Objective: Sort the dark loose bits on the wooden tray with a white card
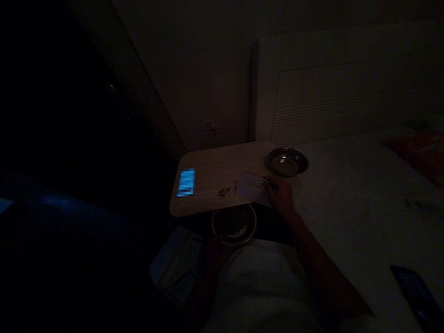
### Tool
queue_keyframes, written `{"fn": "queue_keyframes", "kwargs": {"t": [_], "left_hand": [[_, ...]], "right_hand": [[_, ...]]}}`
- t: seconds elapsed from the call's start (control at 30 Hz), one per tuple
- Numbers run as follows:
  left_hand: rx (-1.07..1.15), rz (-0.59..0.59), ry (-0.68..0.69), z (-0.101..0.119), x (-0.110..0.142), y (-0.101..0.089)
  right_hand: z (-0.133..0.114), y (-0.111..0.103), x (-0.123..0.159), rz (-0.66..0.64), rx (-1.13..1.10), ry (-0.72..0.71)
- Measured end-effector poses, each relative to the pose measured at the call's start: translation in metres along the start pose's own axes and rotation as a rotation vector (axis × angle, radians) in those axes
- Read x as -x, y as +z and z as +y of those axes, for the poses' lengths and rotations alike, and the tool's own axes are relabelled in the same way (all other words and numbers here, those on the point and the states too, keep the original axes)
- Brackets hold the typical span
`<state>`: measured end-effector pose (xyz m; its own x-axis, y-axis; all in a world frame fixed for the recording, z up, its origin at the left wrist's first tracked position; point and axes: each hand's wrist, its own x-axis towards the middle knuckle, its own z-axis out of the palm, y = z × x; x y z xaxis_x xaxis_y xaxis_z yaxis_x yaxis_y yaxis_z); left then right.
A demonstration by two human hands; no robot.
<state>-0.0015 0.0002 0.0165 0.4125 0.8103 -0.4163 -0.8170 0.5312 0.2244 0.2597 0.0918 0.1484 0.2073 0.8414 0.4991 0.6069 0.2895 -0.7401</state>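
Note:
The room is very dark. My right hand (pixel 281 194) rests at the near edge of a small wooden table (pixel 215 169), with its fingers closed on a white sheet of paper (pixel 250 187). A small heap of dark bits (pixel 225 191) lies on the table just left of the paper. My left hand (pixel 215 247) holds a round bowl (pixel 234 224) with dark contents just below the table's edge; its fingers barely show.
A lit phone (pixel 186 182) lies at the table's left. A metal bowl (pixel 288 161) stands at its far right. A bed (pixel 364 194) with a headboard fills the right. Another dark phone (pixel 416 291) lies on the bed.

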Motion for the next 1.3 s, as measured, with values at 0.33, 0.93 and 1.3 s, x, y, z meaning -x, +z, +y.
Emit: {"fn": "queue_keyframes", "kwargs": {"t": [0.33,0.93,1.3], "left_hand": [[-0.052,0.078,0.03,0.003,0.0,-0.006],[-0.075,0.1,0.018,0.002,0.001,-0.004],[-0.009,0.073,0.052,0.002,-0.001,-0.003]], "right_hand": [[-0.003,-0.002,-0.004,-0.015,0.028,-0.038],[-0.006,0.0,-0.006,-0.096,-0.022,-0.093],[-0.011,-0.011,0.007,-0.13,-0.08,-0.038]]}}
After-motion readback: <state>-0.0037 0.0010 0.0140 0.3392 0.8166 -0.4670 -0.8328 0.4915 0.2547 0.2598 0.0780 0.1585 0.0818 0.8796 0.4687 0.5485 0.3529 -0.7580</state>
